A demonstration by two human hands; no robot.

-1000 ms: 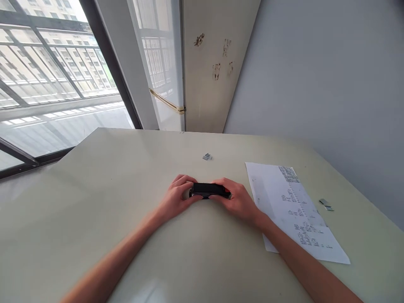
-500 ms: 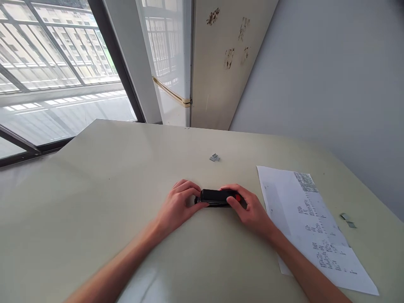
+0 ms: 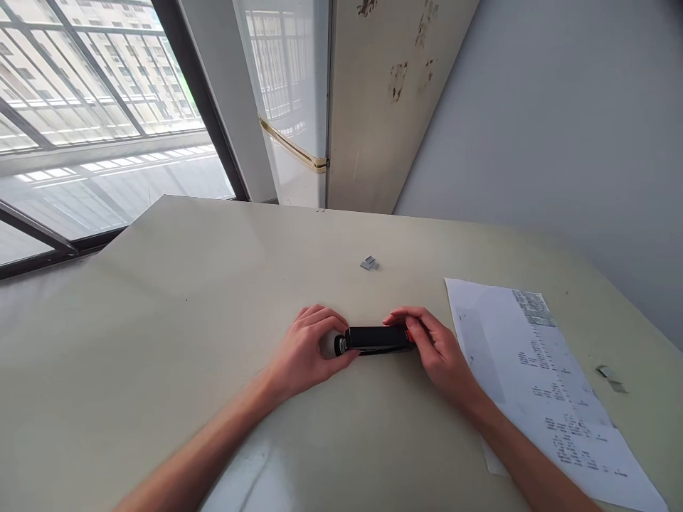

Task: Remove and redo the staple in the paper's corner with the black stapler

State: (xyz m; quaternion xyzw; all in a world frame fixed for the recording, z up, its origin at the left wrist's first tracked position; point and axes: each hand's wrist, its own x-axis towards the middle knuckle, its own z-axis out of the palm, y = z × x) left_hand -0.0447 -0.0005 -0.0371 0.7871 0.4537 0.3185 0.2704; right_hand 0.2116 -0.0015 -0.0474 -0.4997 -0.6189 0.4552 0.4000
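Stapler (image 3: 378, 339) held flat on surface (image 3: 160, 341) between both hands: left hand (image 3: 306, 352) curled narrow at its left end, right hand (image 3: 435, 348) pinched on red-tipped right end. Since earlier frame, grip kept, right fingers drawn back, more stapler exposed. Forearms stretched forward, converging. Paper (image 3: 538, 370) just right. Staples (image 3: 369, 264) beyond.

Black stapler (image 3: 376, 339) with red end; cream table (image 3: 160, 341); white printed sheet (image 3: 538, 377).

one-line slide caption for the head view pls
Both hands, left hand and right hand, grip a black stapler on a pale table, beside a printed sheet.
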